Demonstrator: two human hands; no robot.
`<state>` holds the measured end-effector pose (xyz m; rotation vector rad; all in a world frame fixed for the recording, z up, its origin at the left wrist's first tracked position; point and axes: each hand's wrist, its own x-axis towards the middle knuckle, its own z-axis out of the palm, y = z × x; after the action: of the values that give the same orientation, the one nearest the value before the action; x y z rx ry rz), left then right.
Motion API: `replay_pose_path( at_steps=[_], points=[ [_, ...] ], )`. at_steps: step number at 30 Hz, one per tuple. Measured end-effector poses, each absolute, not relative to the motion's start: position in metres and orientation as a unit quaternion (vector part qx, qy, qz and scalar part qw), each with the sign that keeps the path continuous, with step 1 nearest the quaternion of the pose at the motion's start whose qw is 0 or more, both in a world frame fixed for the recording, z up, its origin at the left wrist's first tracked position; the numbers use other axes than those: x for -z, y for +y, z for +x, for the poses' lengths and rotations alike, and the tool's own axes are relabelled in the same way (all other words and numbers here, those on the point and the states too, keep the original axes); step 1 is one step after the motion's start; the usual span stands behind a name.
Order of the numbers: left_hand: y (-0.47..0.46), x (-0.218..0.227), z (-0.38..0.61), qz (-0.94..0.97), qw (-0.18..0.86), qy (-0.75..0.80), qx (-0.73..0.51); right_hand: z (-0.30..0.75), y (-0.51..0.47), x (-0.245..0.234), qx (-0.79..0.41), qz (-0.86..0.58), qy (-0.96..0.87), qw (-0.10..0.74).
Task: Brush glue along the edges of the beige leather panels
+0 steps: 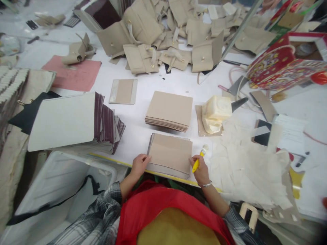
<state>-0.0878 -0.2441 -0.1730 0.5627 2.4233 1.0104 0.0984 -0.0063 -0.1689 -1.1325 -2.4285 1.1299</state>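
A beige leather panel [170, 153] lies flat on a grey backing at the near edge of the white table [158, 85]. My left hand [139, 164] presses its left edge with curled fingers. My right hand [200, 168] rests at the panel's right edge, closed round a small yellow brush [198, 162] with a pale tip. A stack of matching beige panels [169, 110] sits just beyond. A pale yellowish block [216, 112] stands on a beige card to the right of that stack.
A fanned stack of white boards with maroon edges [74, 122] lies at left. A heap of beige flap pieces [163, 34] fills the far side. Crumpled white paper [245, 163] lies at right, a red patterned box [281, 63] beyond it. A white bin [61, 190] stands below the table.
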Motion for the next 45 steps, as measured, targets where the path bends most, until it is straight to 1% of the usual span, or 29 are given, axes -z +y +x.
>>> replay_pose_path(
  at_steps=[3,9,16,22,32,39,45],
  points=[
    [-0.248,0.177,-0.090,0.214,0.241,0.882,-0.345,0.095,-0.007,0.172,-0.366,-0.384,-0.841,0.104],
    [-0.253,0.187,-0.094,0.178,0.317,0.852,-0.377,0.092,-0.006,0.181,-0.345,-0.387,-0.850,0.099],
    [-0.250,0.187,-0.101,0.167,0.353,0.837,-0.384,0.088,-0.006,0.188,-0.343,-0.402,-0.843,0.104],
    [-0.248,0.189,-0.102,0.171,0.367,0.845,-0.349,0.086,-0.007,0.188,-0.341,-0.411,-0.841,0.092],
    [-0.244,0.192,-0.105,0.167,0.373,0.848,-0.338,0.081,-0.008,0.179,-0.313,-0.430,-0.845,0.060],
    [-0.241,0.193,-0.107,0.165,0.364,0.852,-0.338,0.077,-0.007,0.180,-0.293,-0.424,-0.856,0.046],
    [-0.241,0.193,-0.112,0.149,0.377,0.852,-0.331,0.075,-0.005,0.179,-0.274,-0.405,-0.872,0.030]
  ],
)
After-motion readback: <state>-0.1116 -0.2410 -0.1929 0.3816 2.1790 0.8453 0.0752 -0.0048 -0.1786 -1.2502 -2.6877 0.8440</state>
